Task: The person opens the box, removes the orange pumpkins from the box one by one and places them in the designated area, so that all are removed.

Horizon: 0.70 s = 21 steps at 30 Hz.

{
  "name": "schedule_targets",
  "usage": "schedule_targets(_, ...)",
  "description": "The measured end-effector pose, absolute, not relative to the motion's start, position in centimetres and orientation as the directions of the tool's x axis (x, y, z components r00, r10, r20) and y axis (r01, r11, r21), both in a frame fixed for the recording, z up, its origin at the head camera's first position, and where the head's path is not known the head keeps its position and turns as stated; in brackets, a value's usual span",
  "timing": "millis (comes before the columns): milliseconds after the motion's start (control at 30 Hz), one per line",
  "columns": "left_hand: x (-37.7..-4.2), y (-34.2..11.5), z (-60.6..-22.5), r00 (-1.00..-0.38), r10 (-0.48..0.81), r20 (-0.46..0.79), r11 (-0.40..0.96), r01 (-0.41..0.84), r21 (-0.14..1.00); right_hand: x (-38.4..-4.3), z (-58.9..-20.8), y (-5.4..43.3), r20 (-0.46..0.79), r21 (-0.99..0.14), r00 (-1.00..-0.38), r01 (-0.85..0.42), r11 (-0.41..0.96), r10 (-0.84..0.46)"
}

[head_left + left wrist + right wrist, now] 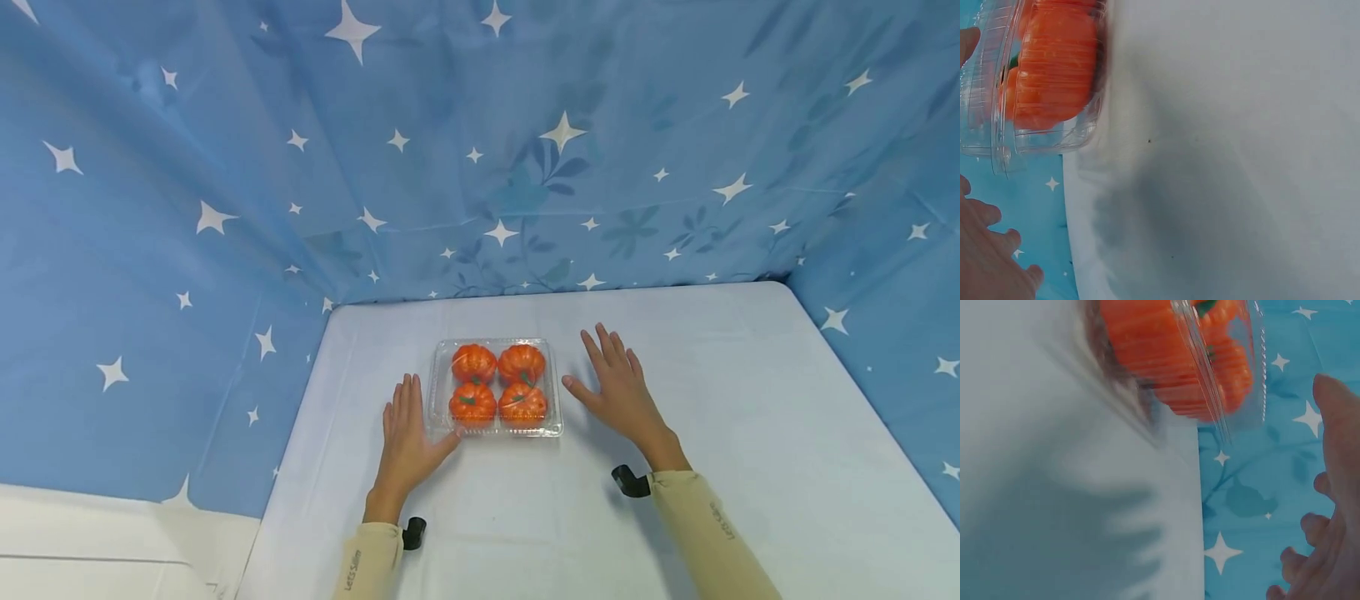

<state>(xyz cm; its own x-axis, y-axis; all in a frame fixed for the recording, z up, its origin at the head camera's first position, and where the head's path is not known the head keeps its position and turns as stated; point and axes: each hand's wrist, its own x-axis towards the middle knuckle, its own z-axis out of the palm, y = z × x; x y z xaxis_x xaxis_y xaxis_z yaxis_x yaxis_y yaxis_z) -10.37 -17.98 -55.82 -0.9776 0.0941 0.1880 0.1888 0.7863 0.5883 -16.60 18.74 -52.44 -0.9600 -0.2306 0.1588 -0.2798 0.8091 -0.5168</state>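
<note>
A clear plastic clamshell box (556, 398) sits on the white table, its lid over several small orange pumpkins (473, 364) with green stems. My left hand (407, 450) is spread at the box's left side, fingers straight and pointing away from me. Its thumb reaches the front left corner; whether it touches cannot be told. To the right of the box, my right hand (628, 402) hovers with fingers extended and a gap between thumb and box. Both wrist views show the box's side wall (1085, 134) and pumpkins through the plastic.
White cloth covers the table (750, 417). A blue curtain (465, 167) with white stars hangs behind it and along both sides. Black wrist-worn pieces (630, 482) stick out at the cuffs of my beige sleeves (701, 525).
</note>
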Motion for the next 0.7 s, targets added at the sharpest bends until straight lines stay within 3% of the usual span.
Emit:
schedule_targets(333, -9.6, -17.8, -56.2, -0.979, 0.095, 0.179, 0.779, 0.185, 0.599, -14.5, -53.9, 16.2, 0.078, -0.746, -0.935, -0.284, 0.602, -0.345)
schedule_targets(700, -9.4, -17.3, -57.0, -0.974, 0.084, 0.208, 0.768, 0.196, 0.609, -13.4, -55.1, 14.8, 0.034, -0.859, -0.924, -0.221, 0.462, -0.38)
